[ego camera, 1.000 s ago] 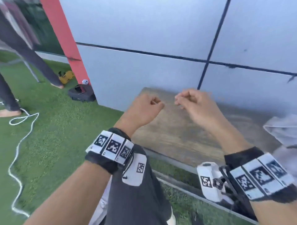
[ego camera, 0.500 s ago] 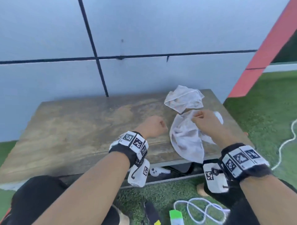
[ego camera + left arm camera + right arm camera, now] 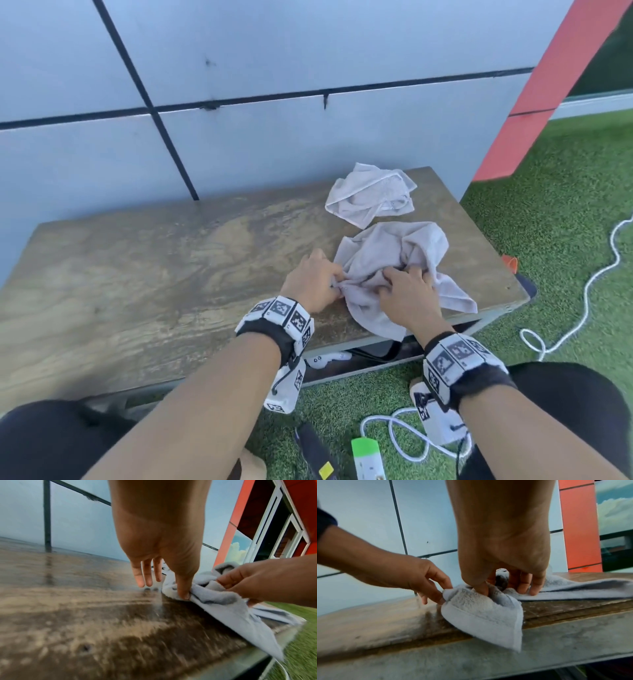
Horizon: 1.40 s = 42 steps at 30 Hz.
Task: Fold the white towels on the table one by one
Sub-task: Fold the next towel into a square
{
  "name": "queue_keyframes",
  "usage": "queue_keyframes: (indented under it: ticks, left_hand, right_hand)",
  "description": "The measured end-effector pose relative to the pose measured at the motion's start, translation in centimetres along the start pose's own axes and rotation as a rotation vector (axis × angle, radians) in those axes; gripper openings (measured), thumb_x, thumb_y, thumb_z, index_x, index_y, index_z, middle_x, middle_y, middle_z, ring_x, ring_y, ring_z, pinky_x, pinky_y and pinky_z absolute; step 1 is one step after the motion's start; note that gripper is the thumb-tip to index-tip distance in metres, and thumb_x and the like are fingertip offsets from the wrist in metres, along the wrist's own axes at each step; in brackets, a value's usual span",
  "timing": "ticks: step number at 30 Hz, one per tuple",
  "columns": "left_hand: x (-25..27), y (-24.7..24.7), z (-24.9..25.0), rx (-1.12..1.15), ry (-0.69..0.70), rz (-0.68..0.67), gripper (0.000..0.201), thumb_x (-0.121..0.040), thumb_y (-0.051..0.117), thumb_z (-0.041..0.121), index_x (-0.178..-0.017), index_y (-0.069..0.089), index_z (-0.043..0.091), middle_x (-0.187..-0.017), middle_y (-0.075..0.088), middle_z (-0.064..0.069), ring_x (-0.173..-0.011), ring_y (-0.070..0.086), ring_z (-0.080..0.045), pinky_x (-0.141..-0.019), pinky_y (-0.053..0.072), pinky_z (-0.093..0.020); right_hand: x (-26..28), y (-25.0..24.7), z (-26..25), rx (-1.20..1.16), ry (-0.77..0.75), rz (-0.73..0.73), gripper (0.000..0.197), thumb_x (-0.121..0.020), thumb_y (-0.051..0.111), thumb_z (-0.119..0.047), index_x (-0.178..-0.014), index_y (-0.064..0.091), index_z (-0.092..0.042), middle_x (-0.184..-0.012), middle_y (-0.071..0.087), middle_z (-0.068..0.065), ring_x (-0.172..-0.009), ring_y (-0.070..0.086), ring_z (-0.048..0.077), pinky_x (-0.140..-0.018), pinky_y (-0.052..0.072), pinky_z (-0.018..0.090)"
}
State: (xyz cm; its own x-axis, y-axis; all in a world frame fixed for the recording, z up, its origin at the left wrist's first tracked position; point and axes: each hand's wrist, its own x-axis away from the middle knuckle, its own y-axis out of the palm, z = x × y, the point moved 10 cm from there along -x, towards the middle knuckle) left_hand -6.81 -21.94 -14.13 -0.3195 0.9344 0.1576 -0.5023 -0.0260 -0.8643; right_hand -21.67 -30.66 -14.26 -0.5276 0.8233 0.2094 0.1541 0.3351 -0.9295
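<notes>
Two crumpled white towels lie at the right end of the wooden table (image 3: 154, 274). The far towel (image 3: 371, 193) sits untouched near the wall. The near towel (image 3: 394, 250) is bunched up, with one corner hanging over the table's front edge (image 3: 488, 626). My left hand (image 3: 337, 286) pinches this towel's left edge between thumb and forefinger (image 3: 184, 595), its other fingers straight. My right hand (image 3: 404, 277) grips a bunch of the same towel just to the right, thumb (image 3: 483, 589) dug into the cloth and fingers (image 3: 525, 586) pressing it down.
A grey panelled wall (image 3: 274, 137) runs directly behind the table. Artificial grass lies to the right, with a white cable (image 3: 582, 308) on it. A white controller (image 3: 329, 358) lies under the table's front edge. A green-capped object (image 3: 364, 448) stands by my knees.
The view swung from the table's left end to its right end. My left hand, a loose fist beside the towel half a second ago, now pinches its edge; my right hand has sunk into the cloth.
</notes>
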Motion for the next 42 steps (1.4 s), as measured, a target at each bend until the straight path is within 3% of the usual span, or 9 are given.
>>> queue_keyframes:
  ticks: [4, 8, 12, 18, 22, 24, 31, 35, 42]
  left_hand:
    - [0.4, -5.2, -1.1, 0.120, 0.057, 0.224, 0.019, -0.098, 0.050, 0.029, -0.095, 0.062, 0.015, -0.101, 0.055, -0.002, -0.092, 0.054, -0.022, -0.082, 0.048, -0.046]
    - [2.3, -13.0, -1.4, 0.290, -0.022, 0.500, 0.032, -0.107, 0.036, 0.034, -0.094, 0.049, 0.009, -0.077, 0.061, -0.004, -0.064, 0.055, -0.018, -0.055, 0.038, -0.028]
    - [3.4, -18.4, -0.7, 0.357, -0.011, 0.568, 0.039, -0.107, 0.035, 0.042, -0.092, 0.047, 0.008, -0.071, 0.058, -0.003, -0.061, 0.054, -0.019, -0.057, 0.037, -0.035]
    - [4.7, -24.1, -1.0, 0.317, 0.003, 0.492, 0.044, -0.093, 0.064, 0.048, -0.093, 0.057, 0.005, -0.069, 0.050, 0.004, -0.056, 0.040, -0.009, -0.049, 0.029, -0.019]
    - [8.4, -28.3, -3.2, 0.173, -0.001, 0.431, 0.044, -0.073, 0.086, 0.042, -0.098, 0.061, 0.015, -0.071, 0.050, 0.002, -0.061, 0.040, -0.011, -0.055, 0.027, -0.022]
    - [10.2, -30.6, -5.1, 0.078, -0.052, 0.464, 0.036, -0.074, 0.086, 0.038, -0.095, 0.067, 0.015, -0.074, 0.054, 0.001, -0.067, 0.045, -0.013, -0.056, 0.030, -0.020]
    - [16.5, -36.1, -10.6, 0.128, -0.184, 0.739, 0.020, -0.085, 0.060, 0.019, -0.082, 0.071, 0.004, -0.076, 0.063, -0.024, -0.061, 0.041, -0.017, -0.053, 0.032, -0.027]
    - [17.7, -35.7, -12.1, 0.177, -0.221, 0.735, 0.020, -0.091, 0.051, 0.009, -0.075, 0.063, 0.011, -0.067, 0.056, -0.002, -0.060, 0.043, -0.014, -0.050, 0.031, -0.016]
    - [18.9, -33.0, -14.6, 0.354, -0.239, 0.683, 0.012, -0.092, 0.067, 0.019, -0.096, 0.071, 0.008, -0.080, 0.065, 0.001, -0.069, 0.053, -0.008, -0.065, 0.042, -0.022]
  right_hand:
    - [-0.9, -2.1, -2.5, -0.408, -0.025, 0.041, 0.016, -0.096, 0.044, -0.033, -0.104, 0.045, -0.018, -0.104, 0.059, 0.011, -0.093, 0.057, 0.033, -0.078, 0.053, 0.047]
    - [-1.2, -5.5, -6.6, -0.619, -0.157, 0.116, 0.069, -0.081, 0.051, -0.068, -0.126, 0.040, -0.018, -0.128, 0.050, 0.007, -0.120, 0.049, 0.027, -0.099, 0.045, 0.051]
    - [0.1, -7.6, -13.7, -0.753, -0.395, -0.005, 0.088, -0.068, 0.064, -0.076, -0.137, 0.029, -0.032, -0.136, 0.046, -0.004, -0.128, 0.046, 0.016, -0.105, 0.041, 0.042]
    - [1.5, -12.2, -20.3, -0.778, -0.520, 0.065, 0.024, -0.095, 0.060, -0.037, -0.106, 0.066, -0.017, -0.093, 0.067, -0.008, -0.089, 0.063, 0.010, -0.079, 0.049, 0.033]
    - [0.5, -16.2, -20.1, -0.771, -0.447, 0.216, 0.021, -0.091, 0.048, -0.009, -0.074, 0.058, -0.016, -0.066, 0.053, -0.005, -0.064, 0.048, 0.014, -0.060, 0.040, 0.031]
    - [0.4, -18.1, -20.4, -0.678, -0.454, 0.291, 0.020, -0.086, 0.047, 0.000, -0.079, 0.062, -0.010, -0.067, 0.052, -0.002, -0.066, 0.046, 0.018, -0.059, 0.035, 0.028]
    - [0.5, -19.6, -21.4, -0.496, -0.461, 0.356, 0.006, -0.090, 0.064, -0.018, -0.096, 0.065, -0.015, -0.085, 0.062, 0.002, -0.076, 0.055, 0.022, -0.064, 0.036, 0.027]
    - [2.4, -17.7, -23.5, -0.368, -0.625, 0.253, 0.020, -0.091, 0.066, -0.026, -0.081, 0.064, -0.009, -0.065, 0.058, 0.004, -0.059, 0.048, 0.016, -0.051, 0.032, 0.022]
    - [1.9, -15.2, -22.5, -0.434, -0.631, 0.255, 0.009, -0.098, 0.052, -0.013, -0.094, 0.060, -0.011, -0.073, 0.060, 0.007, -0.069, 0.054, 0.024, -0.063, 0.039, 0.033]
